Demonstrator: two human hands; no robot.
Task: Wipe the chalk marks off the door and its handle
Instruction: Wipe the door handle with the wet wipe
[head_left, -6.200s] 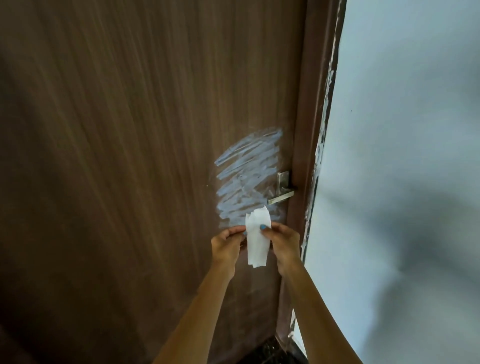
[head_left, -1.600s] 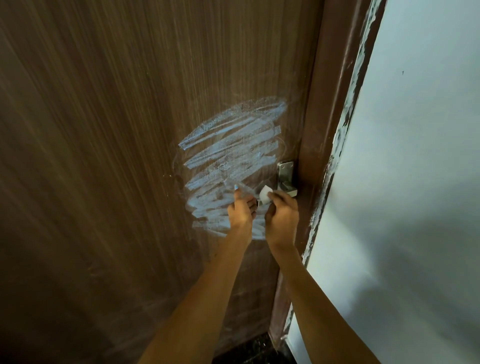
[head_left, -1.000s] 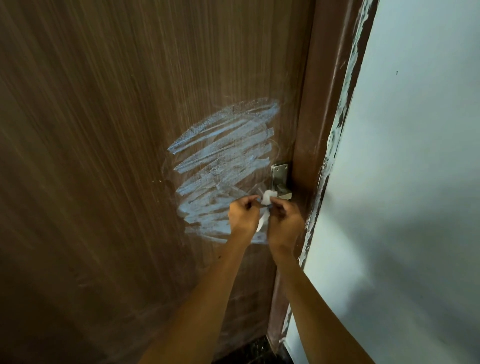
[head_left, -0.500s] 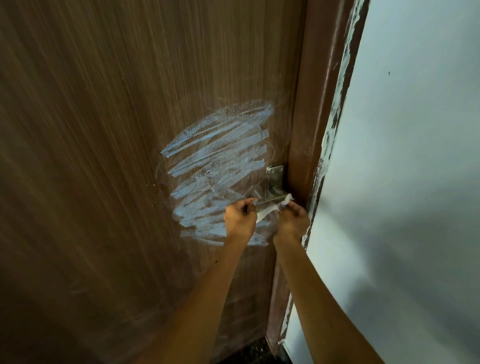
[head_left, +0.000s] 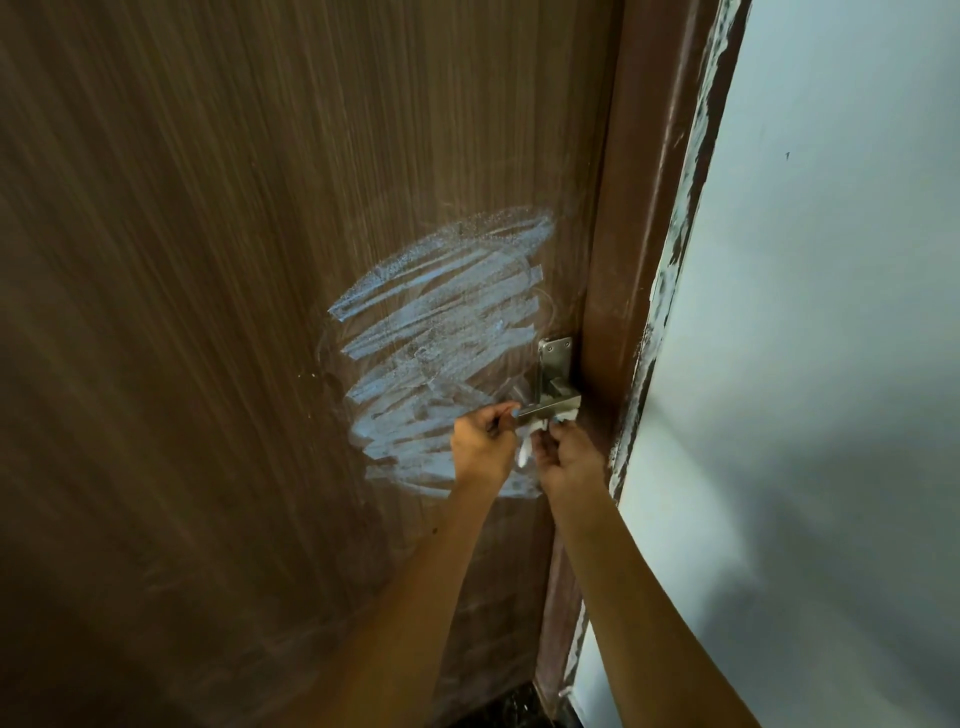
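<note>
A brown wooden door (head_left: 208, 312) carries a broad patch of pale blue chalk marks (head_left: 441, 332) left of its steel lever handle (head_left: 550, 402). My left hand (head_left: 480, 447) pinches the free end of the lever. My right hand (head_left: 569, 457) is just under the lever and holds a crumpled white tissue (head_left: 527, 447) against the handle's underside. Most of the tissue is hidden between the two hands.
A glossy brown door frame (head_left: 639, 234) runs along the door's right edge, with rough flaking paint where it meets the pale wall (head_left: 810, 364). A strip of dark floor (head_left: 514, 709) shows at the bottom.
Over the last second the tissue went from the top of the lever to its underside, and my right hand dropped below the handle. The chalk patch looks unchanged.
</note>
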